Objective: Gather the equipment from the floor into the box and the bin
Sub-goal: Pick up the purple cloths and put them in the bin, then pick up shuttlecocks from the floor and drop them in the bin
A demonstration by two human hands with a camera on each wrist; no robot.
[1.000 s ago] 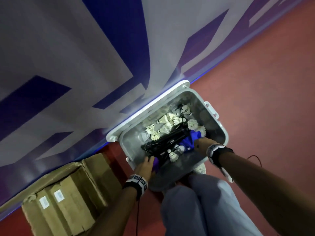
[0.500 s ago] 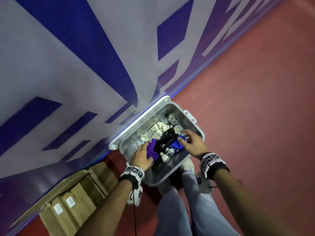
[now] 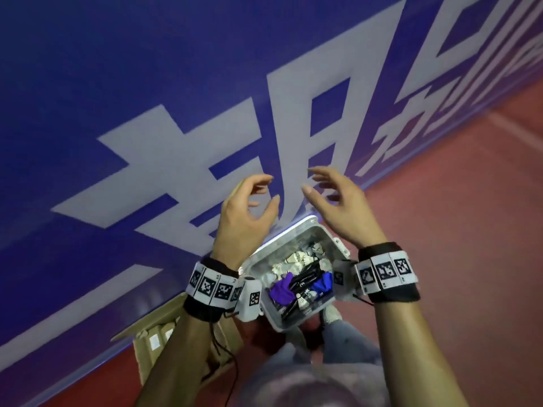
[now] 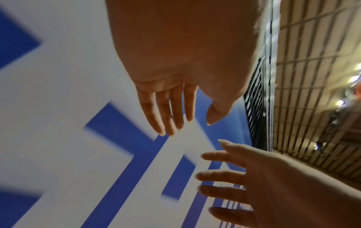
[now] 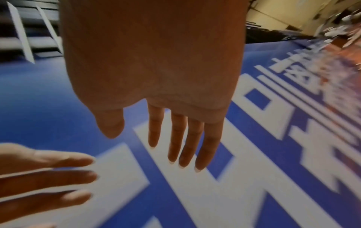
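A grey plastic bin (image 3: 340,248) stands open on the red floor against the wall, below and between my wrists. Inside lie several white shuttlecocks (image 3: 299,258), a black cord bundle (image 3: 305,277), a purple cloth (image 3: 280,292) and a blue cloth (image 3: 323,284). My left hand (image 3: 249,207) and right hand (image 3: 332,198) are raised high above the bin, in front of the wall, fingers loosely spread and holding nothing. The wrist views show the left hand (image 4: 175,117) and the right hand (image 5: 175,146) empty, facing each other.
A blue wall banner (image 3: 176,113) with large white characters rises right behind the bin. An open cardboard box (image 3: 164,333) sits on the floor at the left of the bin. My grey trouser legs (image 3: 308,377) are just in front of it. Red floor (image 3: 455,201) spreads to the right.
Both hands have let go of the items in the bin and risen well above it, fingers spreading. The head view has tilted up toward the wall.
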